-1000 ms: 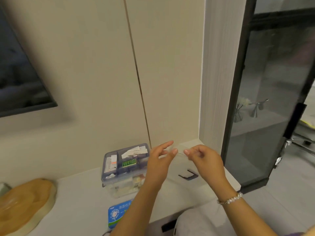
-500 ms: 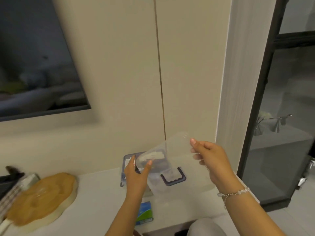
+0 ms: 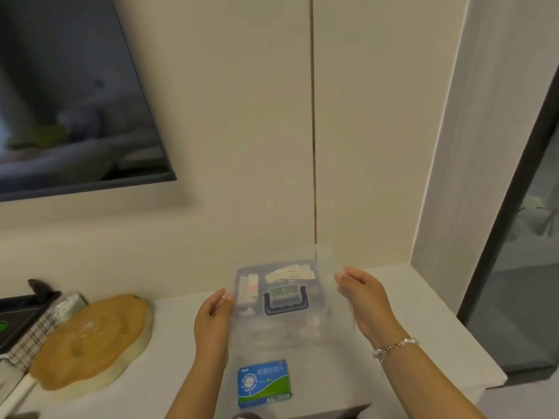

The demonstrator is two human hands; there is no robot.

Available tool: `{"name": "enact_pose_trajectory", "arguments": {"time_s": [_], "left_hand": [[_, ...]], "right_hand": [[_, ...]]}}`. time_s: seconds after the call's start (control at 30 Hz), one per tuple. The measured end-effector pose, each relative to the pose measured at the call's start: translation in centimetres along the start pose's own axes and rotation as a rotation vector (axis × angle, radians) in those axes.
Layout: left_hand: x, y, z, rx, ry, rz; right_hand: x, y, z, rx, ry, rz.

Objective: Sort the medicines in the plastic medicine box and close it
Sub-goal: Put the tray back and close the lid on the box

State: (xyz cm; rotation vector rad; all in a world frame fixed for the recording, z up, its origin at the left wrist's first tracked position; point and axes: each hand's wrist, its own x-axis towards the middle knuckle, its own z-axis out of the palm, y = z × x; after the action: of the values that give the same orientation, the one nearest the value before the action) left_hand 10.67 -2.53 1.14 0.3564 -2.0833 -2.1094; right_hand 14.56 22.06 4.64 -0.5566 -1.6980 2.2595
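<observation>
Left hand (image 3: 213,320) is held against the left edge of the clear lid (image 3: 290,316), fingers fairly straight, thumb seemingly hooked at the edge; right hand (image 3: 364,300) is held on the right edge the same way, fingers extended, a beaded bracelet (image 3: 393,347) on its wrist; whether either hand truly pinches the lid cannot be told through the transparent plastic. Half a second ago the lid was held tilted up and off to the right of the box; now it is levelled and centred over the plastic medicine box (image 3: 279,291), its dark blue handle (image 3: 286,302) sitting over the compartments; closing is judged to be under way, seating not yet confirmed. Box contents (white sachets, a green-labelled pack) are seen through the lid near the back wall of the counter (image 3: 423,313). A blue-and-green medicine carton (image 3: 264,382) is left outside, just in front of the box near the counter's front edge; sorting looks unfinished if it belongs inside. A wooden board (image 3: 90,343) lies well apart to the left; a checked cloth (image 3: 33,337) and dark tray beyond it; a screen (image 3: 69,95) on the wall above. Open counter is available right of the box up to the corner edge; front edge is close to the carton, a knock-off risk.
</observation>
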Motion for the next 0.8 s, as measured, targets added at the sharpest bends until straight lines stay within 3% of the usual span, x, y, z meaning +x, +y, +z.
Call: {"name": "enact_pose_trajectory", "arguments": {"time_s": [0.17, 0.4, 0.63, 0.8], "left_hand": [[3.1, -0.7, 0.3, 0.024, 0.038, -0.006], [7.0, -2.2, 1.7, 0.237, 0.039, 0.001], [7.6, -3.9, 2.4, 0.241, -0.038, -0.071], [7.8, -4.3, 2.5, 0.162, -0.071, -0.197]], "right_hand": [[2.0, 2.1, 1.5, -0.239, 0.004, -0.077], [5.6, 4.5, 3.4, -0.524, -0.056, -0.119], [7.9, 6.7, 3.0, -0.707, 0.034, -0.074], [8.7, 7.8, 2.8, -0.617, -0.037, 0.051]]}}
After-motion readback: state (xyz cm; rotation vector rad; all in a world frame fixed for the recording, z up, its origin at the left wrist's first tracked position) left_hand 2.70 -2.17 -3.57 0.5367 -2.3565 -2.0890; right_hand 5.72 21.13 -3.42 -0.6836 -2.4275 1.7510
